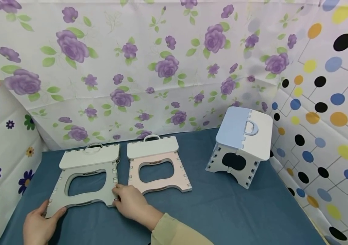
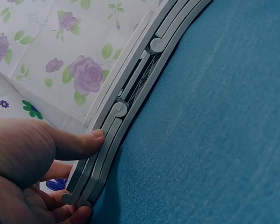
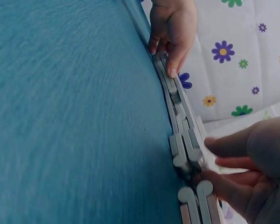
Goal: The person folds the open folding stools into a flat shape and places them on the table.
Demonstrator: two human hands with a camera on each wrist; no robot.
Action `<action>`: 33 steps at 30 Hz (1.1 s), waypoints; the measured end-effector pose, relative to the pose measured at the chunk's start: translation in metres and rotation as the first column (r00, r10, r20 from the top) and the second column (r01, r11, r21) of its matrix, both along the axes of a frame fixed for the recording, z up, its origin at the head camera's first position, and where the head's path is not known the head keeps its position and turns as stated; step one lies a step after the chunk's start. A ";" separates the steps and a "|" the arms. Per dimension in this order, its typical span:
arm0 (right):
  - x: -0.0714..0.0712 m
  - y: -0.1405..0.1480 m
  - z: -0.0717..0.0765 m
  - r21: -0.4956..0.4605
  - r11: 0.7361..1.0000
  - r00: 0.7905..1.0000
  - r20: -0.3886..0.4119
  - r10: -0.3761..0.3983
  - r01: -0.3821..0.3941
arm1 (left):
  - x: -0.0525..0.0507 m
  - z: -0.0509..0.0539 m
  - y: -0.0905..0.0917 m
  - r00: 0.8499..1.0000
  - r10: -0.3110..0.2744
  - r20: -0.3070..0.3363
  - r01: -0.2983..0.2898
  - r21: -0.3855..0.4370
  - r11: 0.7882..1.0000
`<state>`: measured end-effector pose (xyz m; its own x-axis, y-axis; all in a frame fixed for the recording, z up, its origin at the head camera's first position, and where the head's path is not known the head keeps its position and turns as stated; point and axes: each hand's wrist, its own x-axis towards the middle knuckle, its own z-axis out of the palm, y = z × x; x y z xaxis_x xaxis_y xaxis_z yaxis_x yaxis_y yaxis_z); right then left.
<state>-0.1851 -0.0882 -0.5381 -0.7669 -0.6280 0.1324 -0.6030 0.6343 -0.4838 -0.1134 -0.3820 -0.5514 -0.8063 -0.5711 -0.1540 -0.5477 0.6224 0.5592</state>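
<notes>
A grey-green folding stool with a white upper panel and a loop handle lies folded flat at the left of the head view. My left hand grips its near left corner; in the left wrist view the thumb lies on one face, with fingers around the edge underneath. At the near right corner, my right hand holds the stool's edge between thumb and fingers. The right wrist view shows the folded legs edge-on between both hands. Right beside it lies a pink-and-white folded stool.
An unfolded blue-and-white stool stands upright at the right. All three stools are on a blue cloth. A floral curtain hangs behind, a dotted sheet at the right, and a flower-print sheet at the left.
</notes>
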 end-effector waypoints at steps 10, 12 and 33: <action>-0.020 0.051 0.005 -0.273 0.961 0.971 0.218 0.099 -0.036 | 0.002 0.005 0.010 0.995 0.092 -0.038 -0.089 0.086 0.992; -0.024 0.069 0.011 -0.310 0.951 0.961 0.260 0.088 -0.003 | 0.003 0.009 0.013 0.992 0.117 -0.051 -0.111 0.097 0.989; -0.005 0.280 0.066 -0.645 0.719 0.966 0.157 -0.205 0.258 | -0.001 0.033 0.057 0.956 0.138 -0.259 -0.102 0.150 0.983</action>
<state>-0.1900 0.1921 -0.4720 -0.9000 -0.2065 0.3837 -0.4285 0.2589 -0.8657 -0.1146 -0.3254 -0.5185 -0.7551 -0.6551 -0.0240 -0.4328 0.4706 0.7689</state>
